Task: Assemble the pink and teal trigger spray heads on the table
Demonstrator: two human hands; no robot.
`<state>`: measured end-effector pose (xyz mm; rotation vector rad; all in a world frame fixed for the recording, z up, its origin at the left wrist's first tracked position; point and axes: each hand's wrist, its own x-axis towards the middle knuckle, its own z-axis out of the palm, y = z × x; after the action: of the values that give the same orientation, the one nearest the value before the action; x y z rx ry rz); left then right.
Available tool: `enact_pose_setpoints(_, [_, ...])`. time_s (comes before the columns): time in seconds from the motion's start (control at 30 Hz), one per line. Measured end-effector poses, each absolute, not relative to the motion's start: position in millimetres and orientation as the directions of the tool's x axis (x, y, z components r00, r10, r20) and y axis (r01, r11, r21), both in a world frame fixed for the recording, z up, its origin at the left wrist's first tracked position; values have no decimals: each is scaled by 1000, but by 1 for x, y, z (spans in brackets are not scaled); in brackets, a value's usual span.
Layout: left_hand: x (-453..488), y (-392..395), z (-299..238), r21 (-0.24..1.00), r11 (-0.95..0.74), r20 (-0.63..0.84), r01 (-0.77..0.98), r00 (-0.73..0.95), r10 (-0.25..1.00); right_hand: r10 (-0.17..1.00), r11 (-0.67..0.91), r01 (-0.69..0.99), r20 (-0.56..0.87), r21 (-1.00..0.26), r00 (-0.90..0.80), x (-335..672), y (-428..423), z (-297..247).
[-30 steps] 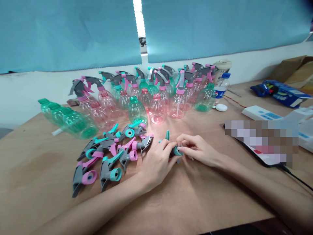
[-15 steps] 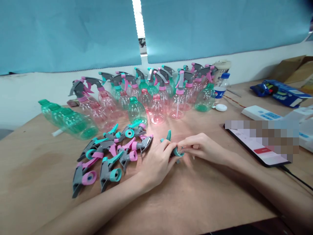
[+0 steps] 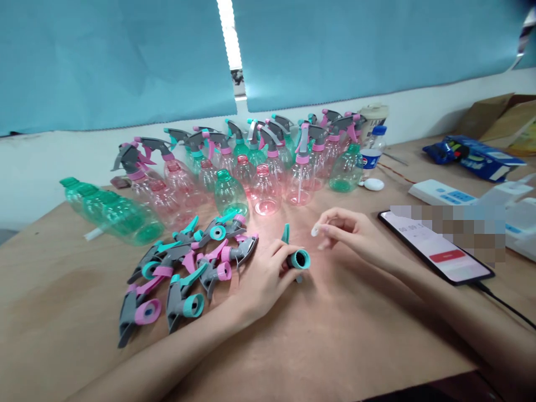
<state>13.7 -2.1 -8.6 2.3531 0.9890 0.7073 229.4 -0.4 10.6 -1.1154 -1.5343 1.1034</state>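
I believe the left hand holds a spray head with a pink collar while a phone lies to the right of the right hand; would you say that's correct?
Not quite: in the head view, the collar on the spray head in the left hand is turquoise, not pink; the phone does lie right of the right hand.

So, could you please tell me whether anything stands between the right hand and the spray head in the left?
Nothing visible does: only a gap separates the right hand from the spray head in the left hand.
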Motion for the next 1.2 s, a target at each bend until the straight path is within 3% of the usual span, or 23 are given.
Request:
enact_pose_setpoints(0.2, [13,-2,-7,651,-565,284,508,526,801,958,57,102,25,-993,-287,222,5,-11])
enact_pose_setpoints(0.47, [14,-2,-5,684,-521,248,510,510,824,959,79,35,66,-996,-275,221,3,-17])
enact_pose_setpoints(0.63, [14,-2,-3,686,-532,267,497,508,819,960,37,113,4,-993,-281,222,4,-17])
enact_pose_setpoints(0.9, [14,-1,-5,687,-553,262,472,548,794,989,105,133,90,-985,-118,219,-5,-2])
enact_pose_setpoints(1.2, [13,-2,-8,691,-590,258,417,621,740,985,76,117,56,-990,-163,209,-17,-5])
